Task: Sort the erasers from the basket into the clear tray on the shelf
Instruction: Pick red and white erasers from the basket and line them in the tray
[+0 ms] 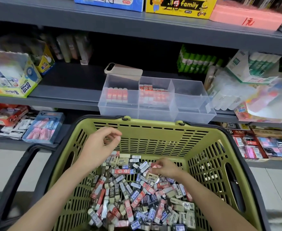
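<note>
Over basket (153,129) — right hand (166,168) pinches eraser (154,165).

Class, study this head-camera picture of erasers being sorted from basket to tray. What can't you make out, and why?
All in the head view:
- The eraser pinched by the right hand: fingers cover most of it.
- Floor of the basket: buried under the eraser pile.
- Top of the yellow box: cut off by the frame edge.
- Labels on the packets at the shelf's right end: blurred.
</note>
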Demonstrator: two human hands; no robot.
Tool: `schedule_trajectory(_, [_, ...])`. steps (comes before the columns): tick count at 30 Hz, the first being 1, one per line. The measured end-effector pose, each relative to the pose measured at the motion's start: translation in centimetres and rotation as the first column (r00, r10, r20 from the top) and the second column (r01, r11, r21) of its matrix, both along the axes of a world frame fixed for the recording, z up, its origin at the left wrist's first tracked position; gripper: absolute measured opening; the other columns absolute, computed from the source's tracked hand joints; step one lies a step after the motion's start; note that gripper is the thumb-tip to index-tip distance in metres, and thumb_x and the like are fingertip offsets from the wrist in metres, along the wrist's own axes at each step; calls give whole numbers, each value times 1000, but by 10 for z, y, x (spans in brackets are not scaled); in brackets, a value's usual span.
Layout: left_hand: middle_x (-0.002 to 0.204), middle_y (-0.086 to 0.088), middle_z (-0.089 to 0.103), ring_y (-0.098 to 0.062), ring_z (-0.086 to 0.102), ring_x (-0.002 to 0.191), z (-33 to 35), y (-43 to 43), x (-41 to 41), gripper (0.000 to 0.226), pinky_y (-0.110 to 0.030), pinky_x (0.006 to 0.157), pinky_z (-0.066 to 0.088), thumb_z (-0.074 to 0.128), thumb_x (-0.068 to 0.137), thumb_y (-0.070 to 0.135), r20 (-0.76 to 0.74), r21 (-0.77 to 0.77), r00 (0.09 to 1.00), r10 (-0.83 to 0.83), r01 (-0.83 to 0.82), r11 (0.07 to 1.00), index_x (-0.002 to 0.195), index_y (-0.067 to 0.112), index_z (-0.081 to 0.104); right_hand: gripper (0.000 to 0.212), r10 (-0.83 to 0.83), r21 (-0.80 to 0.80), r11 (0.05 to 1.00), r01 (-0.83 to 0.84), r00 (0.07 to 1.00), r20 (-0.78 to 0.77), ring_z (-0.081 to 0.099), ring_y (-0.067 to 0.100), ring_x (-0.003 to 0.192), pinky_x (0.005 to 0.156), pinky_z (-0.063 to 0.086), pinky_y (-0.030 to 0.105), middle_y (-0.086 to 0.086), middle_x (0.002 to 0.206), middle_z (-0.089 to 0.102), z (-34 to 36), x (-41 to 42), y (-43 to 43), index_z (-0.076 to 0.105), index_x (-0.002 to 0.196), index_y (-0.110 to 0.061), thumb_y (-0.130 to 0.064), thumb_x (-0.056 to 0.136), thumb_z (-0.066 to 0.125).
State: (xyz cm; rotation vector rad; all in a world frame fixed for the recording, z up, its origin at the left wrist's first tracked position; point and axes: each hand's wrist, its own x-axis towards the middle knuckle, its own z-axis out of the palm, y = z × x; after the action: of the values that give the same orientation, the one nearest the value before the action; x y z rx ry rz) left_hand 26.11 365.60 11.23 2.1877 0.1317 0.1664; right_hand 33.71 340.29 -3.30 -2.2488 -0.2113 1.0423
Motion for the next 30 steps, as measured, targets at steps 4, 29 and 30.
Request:
schedule_trajectory(4, [93, 14, 64, 3, 57, 88, 0, -1, 1, 18, -6, 73, 42, 64, 87, 10, -35, -12, 999, 15, -15, 1000, 94, 27, 66, 38, 36, -48, 998, -34, 999, 40, 64, 20, 81, 82, 53, 37, 8, 105, 67, 0, -4, -1, 63, 106, -15, -47, 86, 60])
schedule_trajectory(29, [124, -8, 59, -27, 57, 115, -30, -83, -19, 44, -44, 95, 51, 63, 84, 42, -564, -767, 775, -284, -364, 529, 121, 19, 55, 18, -224, 464, 769, 441, 864, -450, 64, 18, 84, 66, 53, 26, 7, 97, 70, 105, -36, 17, 70, 96, -9, -20, 82, 66])
schedule_trajectory(30, [124, -13, 60, -30, 59, 114, -28, -87, -18, 46, -49, 94, 50, 63, 85, 38, -544, -807, 779, -311, -383, 450, 123, 14, 55, 16, -179, 488, 782, 387, 890, -419, 65, 17, 80, 69, 54, 26, 6, 94, 70, 111, -41, 24, 68, 98, -7, -15, 84, 64])
